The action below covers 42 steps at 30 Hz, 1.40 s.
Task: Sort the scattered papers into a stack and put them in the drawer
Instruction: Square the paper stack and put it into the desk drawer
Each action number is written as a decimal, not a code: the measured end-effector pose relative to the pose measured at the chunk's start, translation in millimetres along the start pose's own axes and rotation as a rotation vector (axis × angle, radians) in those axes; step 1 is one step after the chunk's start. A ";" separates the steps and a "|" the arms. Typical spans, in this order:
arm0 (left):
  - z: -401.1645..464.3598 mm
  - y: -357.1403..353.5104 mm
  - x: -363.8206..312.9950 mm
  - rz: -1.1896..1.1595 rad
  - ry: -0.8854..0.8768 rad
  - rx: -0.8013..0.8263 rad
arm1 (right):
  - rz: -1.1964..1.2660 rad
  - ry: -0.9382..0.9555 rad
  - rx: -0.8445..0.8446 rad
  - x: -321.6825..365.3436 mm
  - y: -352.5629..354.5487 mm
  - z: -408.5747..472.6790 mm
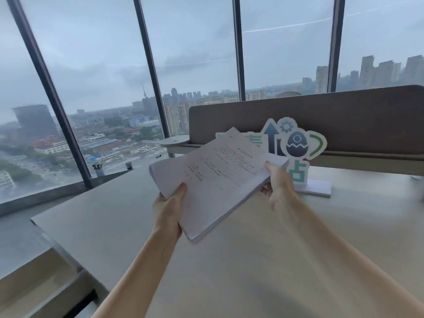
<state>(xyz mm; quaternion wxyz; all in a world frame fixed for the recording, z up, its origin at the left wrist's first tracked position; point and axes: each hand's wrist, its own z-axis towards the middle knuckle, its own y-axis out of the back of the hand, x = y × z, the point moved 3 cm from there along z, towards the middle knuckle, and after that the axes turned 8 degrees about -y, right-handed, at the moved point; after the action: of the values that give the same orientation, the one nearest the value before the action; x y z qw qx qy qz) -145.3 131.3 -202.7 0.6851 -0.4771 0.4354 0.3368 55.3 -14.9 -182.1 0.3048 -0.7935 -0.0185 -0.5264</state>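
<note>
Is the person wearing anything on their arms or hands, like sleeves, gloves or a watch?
No. Both arms are bare as far as the picture shows, with no sleeves in sight. The left hand and the right hand have no gloves, and no watch, bracelet or ring shows on them. The picture is a little blurry, so something tiny could be missed.

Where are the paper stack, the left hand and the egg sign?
paper stack (218, 177), head view, top sheet's middle.
left hand (168, 208), head view, back of hand.
egg sign (296, 143), head view, egg picture.
</note>
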 end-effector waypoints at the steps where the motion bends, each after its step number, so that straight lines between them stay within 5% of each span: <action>1: 4.2 9.8 -5.3 0.016 -0.006 -0.005 | -0.015 0.012 -0.007 2.7 -2.8 4.9; 11: 36.2 108.3 -55.4 0.140 -0.047 -0.057 | -0.852 -0.061 0.166 -4.0 -77.4 41.0; 15: 40.7 150.2 -70.9 0.198 -0.035 -0.095 | -0.988 -0.055 0.324 -34.7 -121.9 23.9; 27: 47.5 292.1 -117.9 0.346 -0.013 -0.313 | -0.903 -0.087 0.734 -160.9 -260.9 -7.4; 42: 67.0 433.0 -142.0 0.287 0.199 -0.522 | -0.895 -0.223 0.933 -289.4 -394.3 -39.9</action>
<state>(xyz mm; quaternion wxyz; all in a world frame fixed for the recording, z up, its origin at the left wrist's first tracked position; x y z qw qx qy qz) -562.5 325.9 -217.3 0.4388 -0.6012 0.4621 0.4821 -244.4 370.2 -233.7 0.3647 -0.5436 -0.6048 -0.4536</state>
